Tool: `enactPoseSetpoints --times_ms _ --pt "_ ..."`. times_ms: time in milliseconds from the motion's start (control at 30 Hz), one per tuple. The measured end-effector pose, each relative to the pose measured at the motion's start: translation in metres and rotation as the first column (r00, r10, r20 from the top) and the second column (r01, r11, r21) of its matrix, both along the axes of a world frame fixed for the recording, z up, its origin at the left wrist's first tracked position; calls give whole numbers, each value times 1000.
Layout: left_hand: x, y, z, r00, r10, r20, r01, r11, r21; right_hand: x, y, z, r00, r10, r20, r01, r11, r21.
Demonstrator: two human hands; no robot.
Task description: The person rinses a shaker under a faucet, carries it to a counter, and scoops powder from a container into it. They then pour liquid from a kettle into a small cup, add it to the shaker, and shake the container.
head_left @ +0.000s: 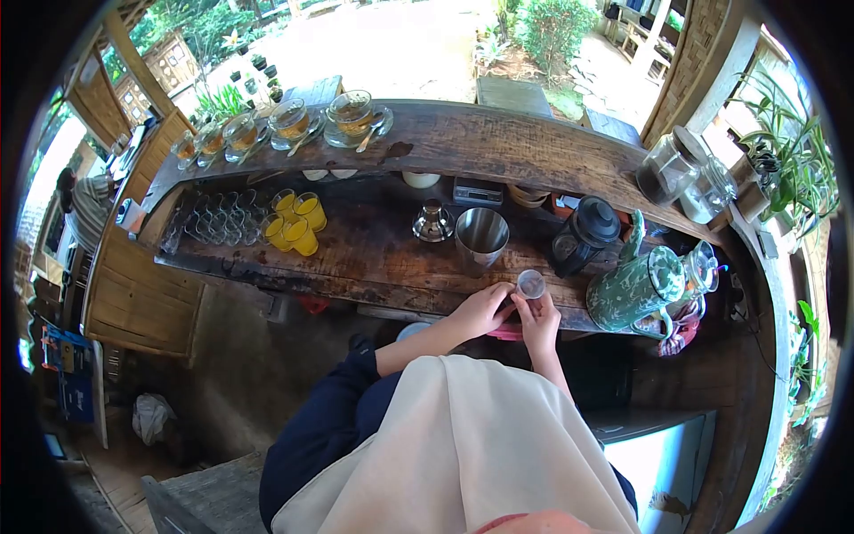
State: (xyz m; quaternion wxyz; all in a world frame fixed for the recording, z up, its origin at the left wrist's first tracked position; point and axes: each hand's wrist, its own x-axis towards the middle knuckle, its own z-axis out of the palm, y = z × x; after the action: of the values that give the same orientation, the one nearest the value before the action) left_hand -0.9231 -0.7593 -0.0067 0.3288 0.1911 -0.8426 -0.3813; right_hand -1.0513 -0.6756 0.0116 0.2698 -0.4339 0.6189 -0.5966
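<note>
Right hand (539, 322) holds clear cup (531, 285); left hand (485, 309) alongside, can't tell its grip from here; steel tumbler (480, 253) near.

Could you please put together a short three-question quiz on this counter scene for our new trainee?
1. Multiple choice: what does the right hand hold?
A) a teaspoon
B) a small clear cup
C) a folded cloth

2. True or false: as the wearer sees it, the green pitcher stands to the right of the metal tumbler.

3. Fill in the missing word: the filled glasses on the left part of the lower counter have ____ contents (a colour).

Key: 1. B; 2. True; 3. yellow.
</note>
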Motion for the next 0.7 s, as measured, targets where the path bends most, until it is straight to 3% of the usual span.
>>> enactPoseSetpoints --times_ms 267,333,533,700 --pt "21 1 5 999 7 -50 -5 999 38 -5 -4 -6 997 2 -72 -5 999 -45" --pt "31 4 12 1000 19 15 -19 1000 9 -7 -5 -10 997 1 -77 -3 999 -34" --pt "49 -9 8 998 59 -21 -61 994 -88 -7 -5 -10 992 -19 -122 18 1000 -10" --pt "59 -29 11 989 144 20 -145 988 44 -7 -4 -11 987 -33 -159 34 999 -2"
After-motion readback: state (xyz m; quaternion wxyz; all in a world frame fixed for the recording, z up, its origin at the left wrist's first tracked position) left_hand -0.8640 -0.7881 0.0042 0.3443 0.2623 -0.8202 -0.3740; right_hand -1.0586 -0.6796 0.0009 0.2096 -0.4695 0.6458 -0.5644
